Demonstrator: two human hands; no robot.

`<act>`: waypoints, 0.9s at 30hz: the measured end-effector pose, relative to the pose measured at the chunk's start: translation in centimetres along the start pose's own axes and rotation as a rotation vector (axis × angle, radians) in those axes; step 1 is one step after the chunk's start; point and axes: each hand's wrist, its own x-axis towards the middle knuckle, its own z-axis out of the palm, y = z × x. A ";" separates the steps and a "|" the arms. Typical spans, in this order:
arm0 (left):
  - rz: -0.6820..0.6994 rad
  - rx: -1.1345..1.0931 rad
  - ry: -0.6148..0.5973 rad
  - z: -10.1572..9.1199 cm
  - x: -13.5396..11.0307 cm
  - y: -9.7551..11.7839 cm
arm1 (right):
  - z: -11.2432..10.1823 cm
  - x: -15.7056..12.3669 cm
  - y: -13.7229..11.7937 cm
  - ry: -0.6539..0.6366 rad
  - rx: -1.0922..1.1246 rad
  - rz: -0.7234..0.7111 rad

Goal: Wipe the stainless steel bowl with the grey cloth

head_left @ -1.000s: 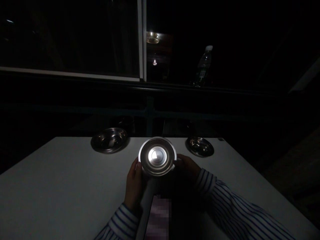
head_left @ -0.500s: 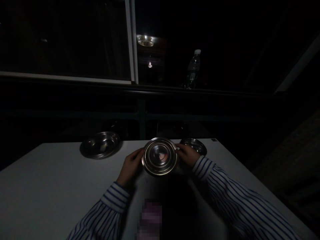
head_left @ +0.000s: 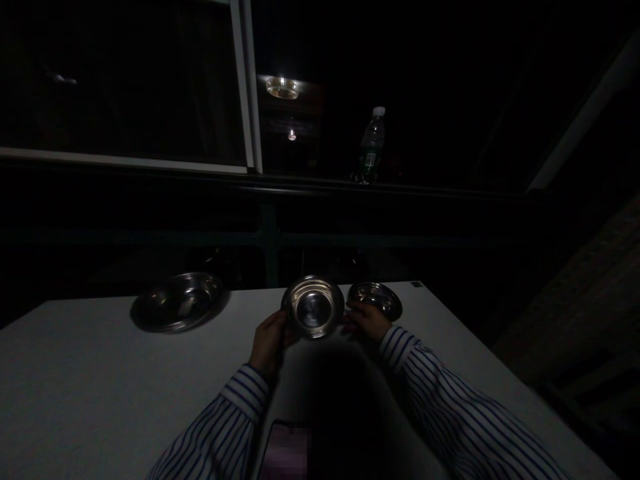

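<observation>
Between the 2 grips tilts a round, polished steel bowl with concentric rings. The left grip point(head_left: 269, 343) pinches its left rim; the right grip point(head_left: 370, 322), fingers bent inward, reaches its right rim, hold unclear. Beyond them, shiny oval-looking dishes point(head_left: 177, 303) flank it on the smooth white desk point(head_left: 100, 380).

Deep gloom; white table point(head_left: 75, 380) in front; pale window frame point(head_left: 245, 87) behind (pane point(head_left: 125, 87) nearly black), two lights point(head_left: 283, 88) glowing beside frame.

Metal dishes point(head_left: 313, 310) point(head_left: 175, 303) point(head_left: 377, 295): at least three. Bottle point(head_left: 371, 150): one. White table point(head_left: 75, 373): one.
</observation>
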 end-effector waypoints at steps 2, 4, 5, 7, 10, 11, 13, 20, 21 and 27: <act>-0.002 -0.004 0.027 0.6 0.7 -0.8 | 0.2 0.1 0.7 -0.019 0.047 0.029; -0.009 -0.006 0.054 1.3 1.3 -1.3 | 0.4 0.3 1.0 -0.032 0.079 0.032; -0.015 -0.005 0.066 1.5 1.6 -1.6 | 0.5 0.4 1.1 -0.034 0.089 0.031; -0.027 0.000 0.082 1.9 2.0 -1.9 | 0.5 0.7 1.2 -0.026 0.105 0.031; -0.036 0.004 0.092 2.2 2.5 -2.1 | 0.6 1.2 1.5 -0.028 0.117 0.038; -0.035 0.004 0.094 2.2 2.7 -2.1 | 0.6 1.4 1.6 -0.032 0.118 0.039; -0.032 0.007 0.096 2.2 2.8 -2.2 | 0.6 1.7 1.9 -0.042 0.115 0.040; -0.020 0.054 0.090 2.4 3.1 -2.3 | 0.4 2.6 2.5 -0.054 0.075 0.033; -0.014 0.064 0.089 2.5 3.2 -2.4 | 0.4 2.6 2.6 -0.048 0.067 0.031; 0.038 0.207 0.087 2.5 3.0 -2.1 | -0.7 0.8 2.7 0.066 -0.040 -0.004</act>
